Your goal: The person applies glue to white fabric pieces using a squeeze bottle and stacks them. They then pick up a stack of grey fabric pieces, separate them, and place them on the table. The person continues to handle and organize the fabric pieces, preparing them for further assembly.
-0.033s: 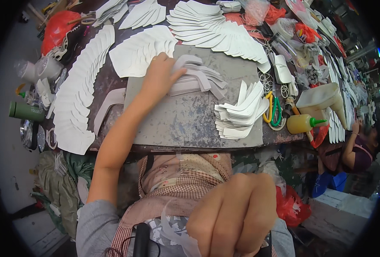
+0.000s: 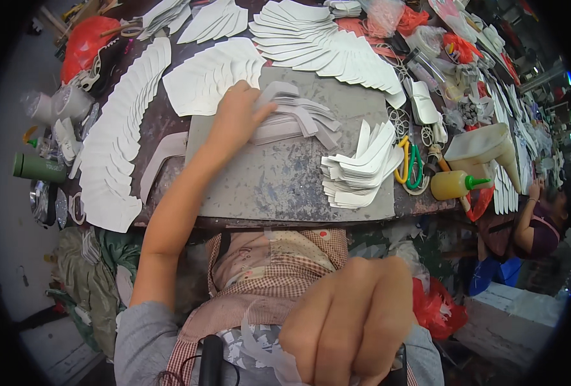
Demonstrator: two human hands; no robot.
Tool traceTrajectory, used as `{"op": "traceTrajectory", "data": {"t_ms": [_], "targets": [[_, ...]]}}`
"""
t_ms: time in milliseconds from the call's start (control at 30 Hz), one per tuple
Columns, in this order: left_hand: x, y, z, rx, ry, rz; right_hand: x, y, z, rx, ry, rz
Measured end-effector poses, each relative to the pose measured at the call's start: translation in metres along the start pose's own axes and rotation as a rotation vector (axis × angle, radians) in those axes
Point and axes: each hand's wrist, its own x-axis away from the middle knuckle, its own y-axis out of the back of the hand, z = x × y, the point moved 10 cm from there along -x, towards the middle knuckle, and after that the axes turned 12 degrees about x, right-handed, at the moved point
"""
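My left hand (image 2: 235,119) rests at the left end of a pile of grey curved strips (image 2: 301,116), its thumb reaching over them and apart from the fingers. Its fingertips lie near a fan of white cut pieces (image 2: 202,74). The pile sits on a worn grey board (image 2: 260,186). Close to the camera, my right hand (image 2: 350,321) is raised in front of my chest with its fingers curled. A pale curved strip (image 2: 254,344) comes out beside it and appears held; the fingertips are hidden.
White pieces (image 2: 366,167) are stacked on the board's right side, beside scissors (image 2: 409,164) with yellow and green handles. A yellow squeeze bottle (image 2: 453,185) stands farther right. More white pieces (image 2: 115,141) fan out at left near a green cup (image 2: 38,167). Another person (image 2: 535,225) is at far right.
Both hands stay almost where they were. My right hand has shifted very slightly; the stacks have not been moved.
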Motion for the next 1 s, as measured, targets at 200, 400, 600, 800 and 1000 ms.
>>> {"op": "traceTrajectory", "data": {"t_ms": [200, 400, 600, 800, 1000], "targets": [[0.025, 0.012, -0.005, 0.200, 0.049, 0.005, 0.035, 0.026, -0.019, 0.401, -0.267, 0.172], [0.037, 0.044, -0.028, 0.352, -0.060, -0.159, 0.087, 0.106, -0.005, 1.074, -0.612, -0.210], [0.074, 0.024, -0.066, 1.043, 0.390, 0.310, 0.049, 0.074, -0.004, 1.878, -0.510, 0.509], [0.107, 0.014, -0.097, 1.048, 0.407, 0.479, -0.012, 0.062, -0.014, 2.040, -0.244, 0.680], [0.113, 0.034, -0.104, 0.816, 0.123, 0.469, 0.010, 0.129, -0.014, 1.571, -0.666, -0.029]]}}
